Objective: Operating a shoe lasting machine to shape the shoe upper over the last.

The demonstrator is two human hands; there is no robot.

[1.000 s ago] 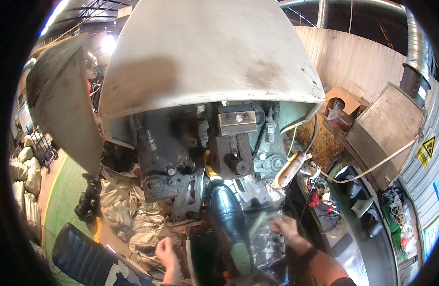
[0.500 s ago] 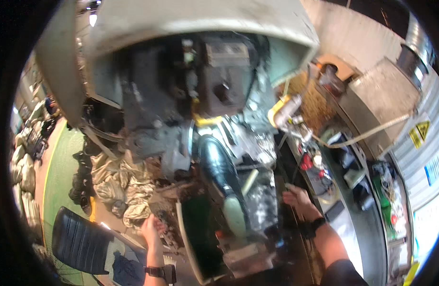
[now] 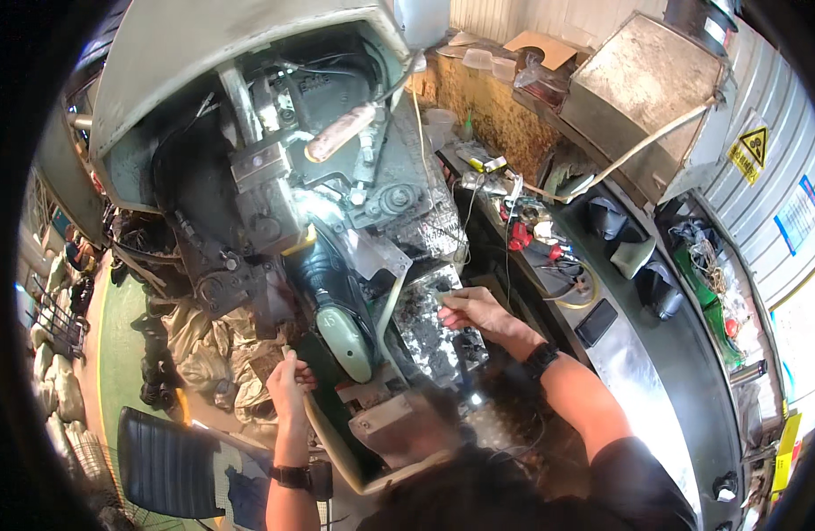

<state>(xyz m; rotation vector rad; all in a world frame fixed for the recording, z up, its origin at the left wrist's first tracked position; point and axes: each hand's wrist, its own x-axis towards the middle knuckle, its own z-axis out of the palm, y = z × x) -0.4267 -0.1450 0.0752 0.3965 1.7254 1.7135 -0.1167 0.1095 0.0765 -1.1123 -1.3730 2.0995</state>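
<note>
A black boot (image 3: 317, 268) sits toe-inward in the machine (image 3: 275, 212), with a pale green last (image 3: 344, 343) standing out of its open end toward me. My left hand (image 3: 290, 387) is closed, thumb against curled fingers, left of the last and just above the rim of a green-lined tray (image 3: 323, 438). Whatever it pinches is too small to make out. My right hand (image 3: 480, 313) is over a worn, whitish metal plate (image 3: 425, 310) right of the boot. Its thumb and forefinger are pressed together, the other fingers curled; what they hold, if anything, is unclear. Neither hand touches the boot.
A lever with a worn handle (image 3: 341, 133) juts from the machine's upper right. Tools and a dark phone (image 3: 596, 322) lie on the right-hand bench, beside a belt carrying dark shoe parts (image 3: 662, 290). A black chair (image 3: 169, 460) stands at the lower left.
My view has swung, so the machine and boot appear further left. My right hand has come nearer the boot, its fingers drawn together. My left hand is higher, beside the last.
</note>
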